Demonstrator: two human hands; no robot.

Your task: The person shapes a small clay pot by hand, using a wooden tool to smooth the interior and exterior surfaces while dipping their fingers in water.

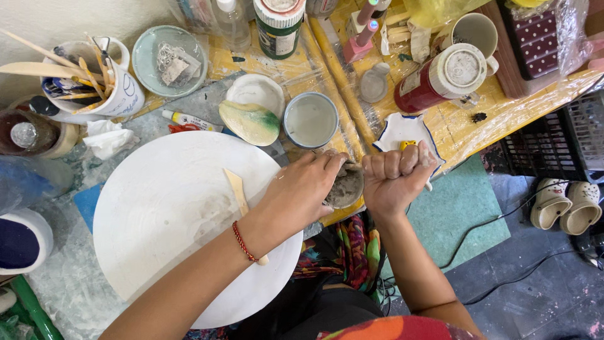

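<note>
The left hand (302, 186) wraps around a small grey clay bowl (346, 187) at the near edge of the table (478, 119), fingers curled over its far rim and the palm cupping its side, so the bowl is held just off the edge of the big white round board (170, 214). The right hand (395, 176) is closed in a tight fist right beside the bowl, gripping a small tool with a yellow end (408, 145) that pokes out above the knuckles — what kind of tool it is cannot be made out. A red cord bracelet (244, 242) sits on the left wrist. A flat wooden modelling tool (238, 192) lies on the white board, partly under the left forearm. Behind the right fist is a white dish with a blue scalloped edge (393, 132). Farther back stand a round pot of pale liquid (311, 119), a shell-shaped dish tinted green and yellow (250, 123) and a plain white dish (257, 91) just behind it. At the far left a white mug (123, 94) bristles with wooden sticks and tools, with a pale green plate (168, 60) beside it. A red can with a white lid (440, 79) lies tilted on the yellow plastic-covered part of the table — near a white mug (475, 31). On the floor to the right sits a pair of pale clogs (566, 204).
</note>
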